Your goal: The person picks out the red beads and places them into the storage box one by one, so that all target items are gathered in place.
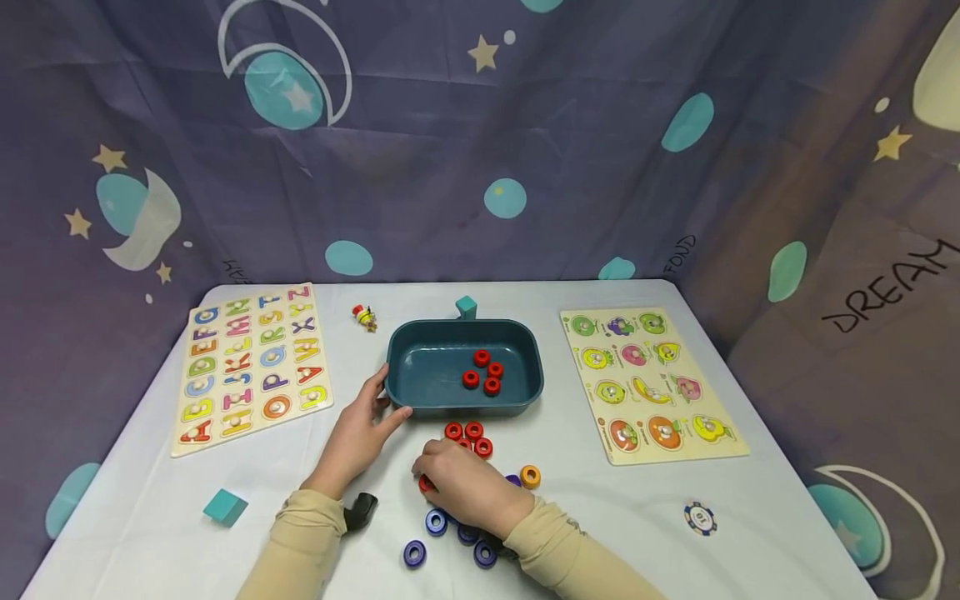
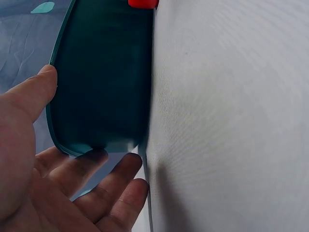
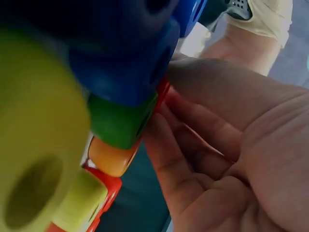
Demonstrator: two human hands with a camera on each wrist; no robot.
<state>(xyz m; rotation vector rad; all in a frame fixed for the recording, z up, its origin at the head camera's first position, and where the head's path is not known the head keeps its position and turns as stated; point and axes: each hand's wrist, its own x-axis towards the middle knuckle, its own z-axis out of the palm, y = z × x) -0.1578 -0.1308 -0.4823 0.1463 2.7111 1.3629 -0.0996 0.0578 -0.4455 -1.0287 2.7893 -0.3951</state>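
My left hand (image 1: pixel 360 433) holds the near left corner of a dark teal tray (image 1: pixel 420 367), thumb at the near wall and fingers along the end wall. In the left wrist view its fingertips meet the tray's rim (image 2: pixel 52 121). Below the tray, my right hand (image 1: pixel 472 487) pinches a red ring (image 1: pixel 426 483) between thumb and fingers; most of that ring is hidden. Several red rings (image 1: pixel 483 448) lie just beyond the right hand. Inside the tray are several more red rings (image 1: pixel 491 387).
Blue and purple rings (image 1: pixel 414 554) lie around the right wrist, with an orange ring (image 1: pixel 530 477) beside it. A letter board (image 1: pixel 251 367) stands left, a fruit board (image 1: pixel 652 387) right. Around them are a teal block (image 1: pixel 225 507), poker chip (image 1: pixel 700 518) and small figurine (image 1: pixel 365 317).
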